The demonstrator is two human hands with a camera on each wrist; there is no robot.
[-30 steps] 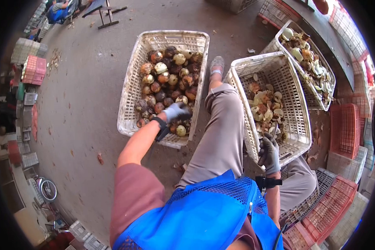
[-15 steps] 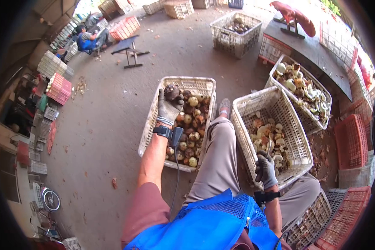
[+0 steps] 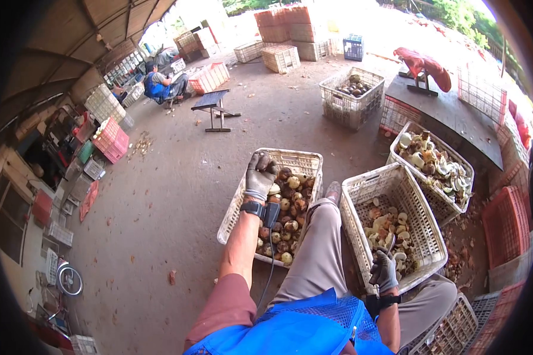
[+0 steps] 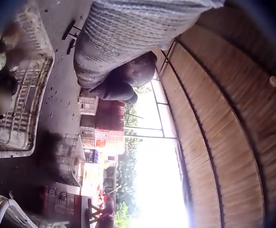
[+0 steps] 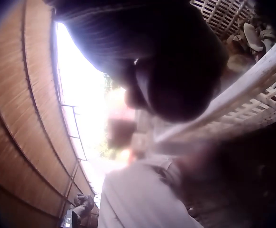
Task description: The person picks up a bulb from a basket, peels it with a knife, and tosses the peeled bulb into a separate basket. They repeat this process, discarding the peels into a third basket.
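Observation:
My gloved left hand (image 3: 260, 178) is raised over the near left part of a white crate (image 3: 224, 229) of onions (image 3: 292, 182). Its fingers curl round a dark, round onion (image 4: 142, 69), largely covered by the glove. At the right, my gloved right hand (image 3: 385, 273) grips a knife whose blade (image 3: 392, 241) points up and away. That hand is by the near edge of a second white crate (image 3: 422, 273), which holds pale peelings (image 3: 386, 227). The knife handle is hidden in the fist.
Another crate of peelings (image 3: 435, 161) stands behind the second one. Farther off are a crate of dark bulbs (image 3: 354, 100), a small stool (image 3: 212, 100) and a seated person (image 3: 159, 86). My bent leg (image 3: 314, 251) lies between the two near crates. Red crates (image 3: 506, 228) line the right side.
The left hand reached among the onions, then came up with a dark one and now holds it higher. The head view has tilted up. The right hand keeps the knife near the peelings crate.

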